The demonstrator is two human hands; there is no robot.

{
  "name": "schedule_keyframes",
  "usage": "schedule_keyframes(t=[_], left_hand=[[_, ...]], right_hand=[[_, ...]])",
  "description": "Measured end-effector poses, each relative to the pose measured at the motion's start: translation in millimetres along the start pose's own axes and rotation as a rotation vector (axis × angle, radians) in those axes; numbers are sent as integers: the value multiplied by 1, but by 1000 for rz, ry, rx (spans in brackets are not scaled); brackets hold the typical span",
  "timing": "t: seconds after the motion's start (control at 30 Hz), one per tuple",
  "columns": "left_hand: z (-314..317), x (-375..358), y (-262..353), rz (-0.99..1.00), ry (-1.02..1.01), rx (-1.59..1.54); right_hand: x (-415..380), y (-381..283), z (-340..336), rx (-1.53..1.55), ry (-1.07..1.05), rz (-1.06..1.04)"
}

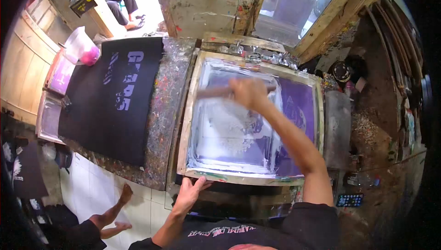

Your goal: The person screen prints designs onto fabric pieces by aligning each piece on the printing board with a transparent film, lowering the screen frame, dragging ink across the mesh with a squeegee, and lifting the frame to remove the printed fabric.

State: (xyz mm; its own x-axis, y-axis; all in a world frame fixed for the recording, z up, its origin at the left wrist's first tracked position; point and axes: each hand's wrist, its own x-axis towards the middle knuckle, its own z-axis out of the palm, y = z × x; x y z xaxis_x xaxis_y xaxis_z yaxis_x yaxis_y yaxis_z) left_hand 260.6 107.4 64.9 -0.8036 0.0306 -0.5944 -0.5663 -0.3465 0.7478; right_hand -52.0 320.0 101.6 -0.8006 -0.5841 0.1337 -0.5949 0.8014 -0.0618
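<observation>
Head: straight squeegee over paint-streaked mesh

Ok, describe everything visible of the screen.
The screen has a stained, wood-like frame around a purple sheet, pale smears across its left and middle, a faint design at right. It looks flat, right of the black cloth. The left hand touches its near edge; the right hand holds a blurred bar over it, contact unclear.
</observation>
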Motion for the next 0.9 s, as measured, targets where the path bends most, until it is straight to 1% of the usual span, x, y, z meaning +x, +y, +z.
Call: schedule_keyframes(t=[0.03, 0.07, 0.13, 0.2, 0.27, 0.33, 0.4, 0.43, 0.47, 0.5, 0.53, 0.57, 0.6, 0.63, 0.67, 0.7, 0.73, 0.77, 0.8, 0.9], left_hand=[[4, -1, 5, -7, 0, -19], [4, -1, 9, -12, -2, -30], [1, 1, 9, -18, -55, 7], [-2, 2, 6, -17, -58, 20], [-6, 4, 2, 4, -80, 19], [-5, 2, 4, -11, -58, -8], [-7, 2, -1, 2, -78, -14], [-8, 6, -1, 29, -99, -25], [-12, 6, 3, 30, -81, -18], [-12, 7, 7, 3, -85, 36], [-11, 6, 9, -34, -92, 79], [-6, 3, 13, -82, -31, 64], [-5, 4, 16, -16, -72, 14], [-7, 5, 13, -20, -93, 5], [-9, 8, 12, -19, -122, 3], [-8, 8, 13, -21, -140, 7], [-6, 7, 13, -13, -106, 2], [-5, 5, 13, -3, -75, -3], [-6, 4, 11, 5, -99, 0], [-5, 2, 6, 53, -80, -21]], right_hand=[[-30, -14, 6, -17, -38, -95], [-63, -34, 7, 30, 76, -171], [-106, -67, -11, 29, 0, -299], [-104, -60, -32, 174, -245, -358], [-80, -27, -23, 193, -191, -245], [-30, 19, -7, -109, -33, -140], [15, 54, -19, -104, 42, 85], [13, 57, -17, -99, 46, 76], [9, 57, -12, -110, 151, 98], [9, 48, -10, -123, 251, 115], [-2, 35, -6, -100, 209, 128], [-28, 16, -6, -83, 153, 152], [-51, -1, -1, -110, 150, 118], [-75, -21, 1, -144, 156, 98], [-99, -48, -11, -127, 58, 136], [-125, -69, -10, -111, 102, 97], [-148, -92, -11, -64, 166, 76], [-170, -113, -12, -37, 129, 116], [-183, -134, -26, -44, 150, 131], [-207, -158, -25, -34, 73, 177]])
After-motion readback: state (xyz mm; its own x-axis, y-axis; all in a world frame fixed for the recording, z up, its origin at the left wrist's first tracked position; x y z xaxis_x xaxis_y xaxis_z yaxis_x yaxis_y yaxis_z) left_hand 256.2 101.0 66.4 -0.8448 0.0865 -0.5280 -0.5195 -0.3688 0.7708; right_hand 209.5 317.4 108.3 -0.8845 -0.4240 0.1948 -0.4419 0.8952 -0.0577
